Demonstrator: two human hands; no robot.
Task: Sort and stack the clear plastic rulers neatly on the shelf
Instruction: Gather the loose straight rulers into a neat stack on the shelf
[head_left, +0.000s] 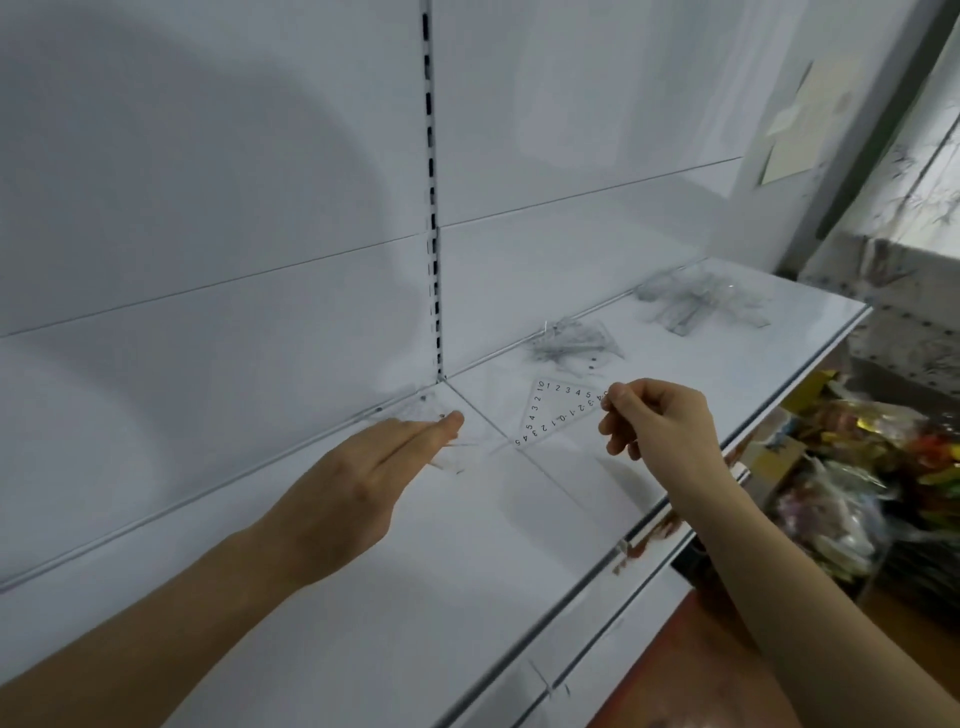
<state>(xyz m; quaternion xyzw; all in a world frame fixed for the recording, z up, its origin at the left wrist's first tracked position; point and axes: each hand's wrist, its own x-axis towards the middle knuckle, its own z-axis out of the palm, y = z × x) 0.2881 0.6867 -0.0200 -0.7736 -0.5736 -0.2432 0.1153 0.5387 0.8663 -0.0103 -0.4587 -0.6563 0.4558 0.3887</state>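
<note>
Head view is showing the left hand (363, 467) reaching along the shelf (415, 597) toward its back edge, fingers straight and together, fingertips resting on a faint stack (436, 436) of clear rulers just left of the shelf seam. Right of that, the right hand (660, 421) is pinching a clear triangle ruler (558, 410) by its right corner between thumb and forefinger, the other fingers curling loosely. The triangle is hanging just above the shelf, its numbered top edge running left to right and its lower point aiming toward the left hand, so it is lying left of the grip and between both hands. I judge the coming move to be a short leftward carry onto the stack, which the left hand is nearer to. Farther right, near the back edge, a second pile (571, 345) and a third pile (701, 301) are lying well apart, leaving open shelf toward the front edge.
</note>
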